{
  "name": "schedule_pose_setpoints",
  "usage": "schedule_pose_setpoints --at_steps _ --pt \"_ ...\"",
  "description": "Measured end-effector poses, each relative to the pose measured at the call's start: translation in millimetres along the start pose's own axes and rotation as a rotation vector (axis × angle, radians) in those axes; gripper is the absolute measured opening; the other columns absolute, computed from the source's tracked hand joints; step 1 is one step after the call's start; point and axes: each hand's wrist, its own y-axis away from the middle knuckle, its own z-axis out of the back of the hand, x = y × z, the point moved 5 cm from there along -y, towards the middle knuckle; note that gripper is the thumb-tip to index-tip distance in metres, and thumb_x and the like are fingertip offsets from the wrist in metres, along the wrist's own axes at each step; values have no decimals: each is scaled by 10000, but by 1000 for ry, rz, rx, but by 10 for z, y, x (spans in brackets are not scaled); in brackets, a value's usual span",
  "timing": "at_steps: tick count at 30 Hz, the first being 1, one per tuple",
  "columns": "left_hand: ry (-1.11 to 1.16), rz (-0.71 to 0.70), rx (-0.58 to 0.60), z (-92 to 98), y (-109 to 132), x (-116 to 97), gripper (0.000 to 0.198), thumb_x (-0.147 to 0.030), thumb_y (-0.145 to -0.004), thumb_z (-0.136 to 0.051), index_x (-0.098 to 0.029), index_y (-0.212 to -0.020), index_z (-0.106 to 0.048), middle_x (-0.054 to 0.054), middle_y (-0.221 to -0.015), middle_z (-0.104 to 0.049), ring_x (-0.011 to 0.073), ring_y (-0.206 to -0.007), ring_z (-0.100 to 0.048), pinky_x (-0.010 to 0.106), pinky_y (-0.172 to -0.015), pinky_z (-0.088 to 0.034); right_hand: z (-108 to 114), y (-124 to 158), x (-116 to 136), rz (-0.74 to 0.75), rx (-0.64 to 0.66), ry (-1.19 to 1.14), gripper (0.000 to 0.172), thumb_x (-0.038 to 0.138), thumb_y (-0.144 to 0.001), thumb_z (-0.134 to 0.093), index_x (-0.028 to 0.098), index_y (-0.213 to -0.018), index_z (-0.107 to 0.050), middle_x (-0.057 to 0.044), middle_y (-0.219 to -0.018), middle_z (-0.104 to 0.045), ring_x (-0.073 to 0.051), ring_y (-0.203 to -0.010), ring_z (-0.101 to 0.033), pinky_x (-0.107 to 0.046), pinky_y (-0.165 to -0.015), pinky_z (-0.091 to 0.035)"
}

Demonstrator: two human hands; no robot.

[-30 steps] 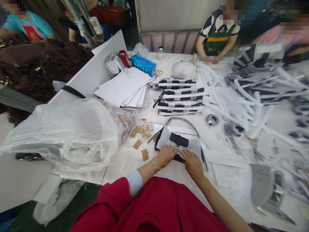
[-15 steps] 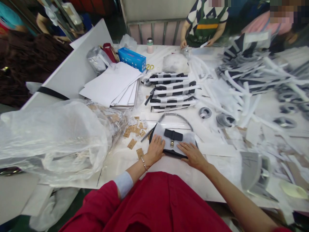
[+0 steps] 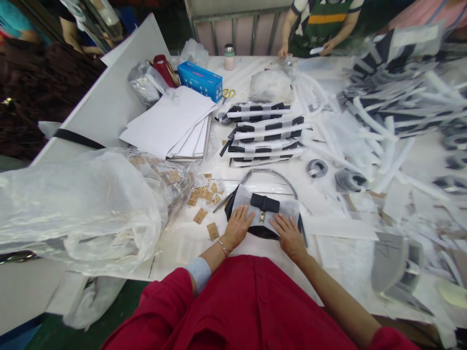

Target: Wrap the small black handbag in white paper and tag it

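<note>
A black handbag (image 3: 265, 232) lies flat on the white table in front of me. A pale protective sheet (image 3: 245, 197) covers most of its front, and its dark flap with a gold clasp (image 3: 262, 217) shows in the middle. The handle (image 3: 272, 171), in a clear wrap, arches away from me. My left hand (image 3: 238, 226) rests on the bag's lower left with fingers stretched out. My right hand (image 3: 290, 235) lies on the lower right, its fingers spread over the sheet. Neither hand grips anything. The bag's underside is hidden.
Brown tags (image 3: 204, 194) lie left of the bag, beside a large clear plastic bag (image 3: 83, 209). Beyond are stacked white sheets (image 3: 168, 121), a blue box (image 3: 200, 80) and wrapped black bundles (image 3: 266, 129). A tape dispenser (image 3: 397, 267) stands right. A co-worker (image 3: 321, 29) works across the table.
The view has shifted slightly. Both hands remain on the handbag, and my right hand's fingers are a little more upright and spread.
</note>
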Motion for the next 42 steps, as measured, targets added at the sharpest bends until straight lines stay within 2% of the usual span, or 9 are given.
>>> schedule_pose_setpoints --at_steps 8,13,17,21,27,30,35,39,42 --pt "19 9 -6 46 -21 -7 593 -97 -875 -437 -192 -1458 -376 202 -1492 -427 313 -1387 -404 494 -1114 -322 66 -23 2 2 4 11 587 135 -851 -485 250 -1425 -446 -63 -1487 -488 -268 -1396 -392 -523 -1181 -239" --pt "33 -8 27 310 -41 -5 548 -115 -871 -459 -165 -1415 -421 208 -1460 -464 310 -1361 -432 511 -1113 -324 166 -58 -31 14 76 -40 577 231 -871 -532 252 -1437 -418 -77 -1478 -495 -274 -1372 -421 -522 -1148 -299" --pt "40 -84 -48 581 57 -58 572 -211 -904 -498 -167 -1456 -350 166 -1529 -387 296 -1434 -328 543 -1172 -252 300 -68 -48 3 68 -96 623 356 -861 -592 238 -1442 -400 -97 -1457 -513 -271 -1343 -456 -508 -1127 -348" --pt "63 -86 -192 719 342 -80 527 -218 -943 -459 -182 -1457 -351 136 -1532 -394 259 -1468 -266 522 -1196 -243 543 54 -60 -39 -57 -162 642 446 -872 -594 220 -1440 -394 -121 -1421 -540 -271 -1309 -493 -478 -1117 -379" --pt "140 -136 -316 724 703 -87 381 -136 -941 -422 -210 -1304 -511 72 -1310 -621 210 -1357 -455 460 -1176 -326 867 518 -166 -304 -416 -224 389 364 -913 -559 183 -1257 -544 -135 -1182 -658 -260 -1124 -604 -439 -1011 -479" --pt "107 -164 -256 661 642 -110 394 -153 -952 -412 -206 -1334 -492 70 -1334 -607 213 -1357 -455 453 -1167 -339 817 617 -123 -327 -417 -230 268 366 -914 -557 202 -1120 -607 -108 -1072 -685 -258 -1037 -629 -449 -953 -501" --pt "74 -119 -195 578 312 -102 459 -227 -951 -489 -184 -1403 -424 118 -1405 -543 256 -1352 -448 496 -1174 -284 762 497 -12 -345 -416 -284 341 387 -908 -558 195 -1191 -568 -138 -1159 -642 -271 -1108 -584 -480 -986 -480" --pt "118 -44 -78 508 120 -92 464 -317 -872 -659 -153 -1282 -518 137 -1237 -642 295 -1194 -570 485 -1075 -374 740 578 -49 -443 -528 -358 346 428 -897 -564 190 -1147 -566 -127 -1063 -625 -277 -1068 -570 -504 -968 -483" --pt "143 -22 -9 454 76 -103 433 -352 -829 -717 -152 -1183 -568 132 -1118 -684 301 -1113 -610 446 -972 -432 544 794 -115 -531 -495 -355 474 519 -884 -551 162 -1196 -534 -147 -1102 -601 -294 -1089 -555 -538 -970 -477"
